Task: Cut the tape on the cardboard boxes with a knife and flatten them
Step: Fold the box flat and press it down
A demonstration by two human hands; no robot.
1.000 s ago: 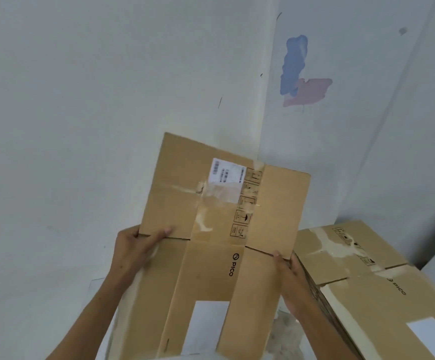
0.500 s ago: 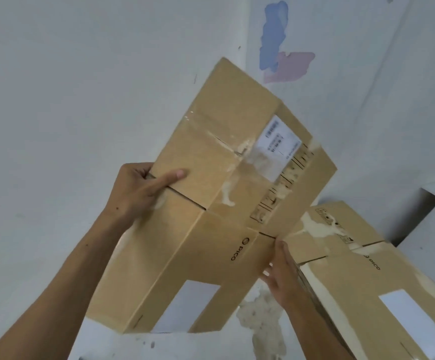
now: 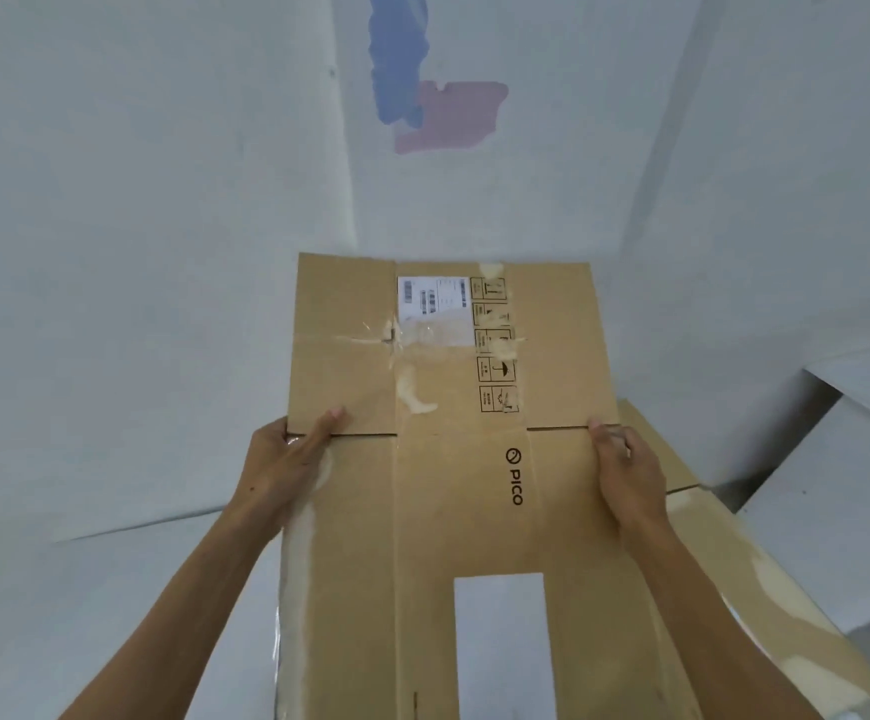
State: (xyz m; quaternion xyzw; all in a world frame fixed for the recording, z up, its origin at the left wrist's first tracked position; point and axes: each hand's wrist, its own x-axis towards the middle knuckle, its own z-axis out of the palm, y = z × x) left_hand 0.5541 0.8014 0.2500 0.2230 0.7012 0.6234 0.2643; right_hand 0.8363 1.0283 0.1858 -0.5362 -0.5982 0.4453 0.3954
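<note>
White walls [image 3: 136, 200] are observed meeting at a corner behind the work area. A blue paint patch [image 3: 396, 59] is noted on the wall, with a pink patch [image 3: 453, 116] overlapping its lower right. A white ledge [image 3: 859, 387] is seen at right.

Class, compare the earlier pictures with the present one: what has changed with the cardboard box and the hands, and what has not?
The flattened box, tilted to the right half a second ago, has swung back square. The left hand and right hand still grip its side edges. The second box stays behind, to the right.
</note>
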